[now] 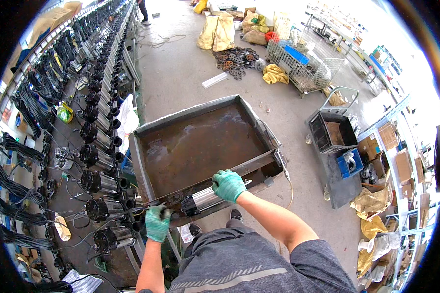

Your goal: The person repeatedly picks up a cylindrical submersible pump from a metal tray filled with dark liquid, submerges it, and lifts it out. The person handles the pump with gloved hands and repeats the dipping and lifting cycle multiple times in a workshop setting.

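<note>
A submersible pump (204, 199) with a ribbed silver body and a black end lies across the near side of a metal tank (138, 168) of murky brown water. My right hand (229, 185), in a green glove, is closed round the pump's right end. My left hand (157, 223), also gloved in green, is off the pump's black end, at the tank's near left corner. Its fingers curl in beside dark parts and a cable; what they hold is hidden.
Rows of similar pumps (102, 183) with coiled black cables (17, 195) fill the bench on the left. To the right stand a cart with a black crate (333, 131) and a blue crate (349, 162), then shelving. A wire cage (303, 73), sacks (217, 33) and black wheel-like parts (234, 61) lie beyond the tank.
</note>
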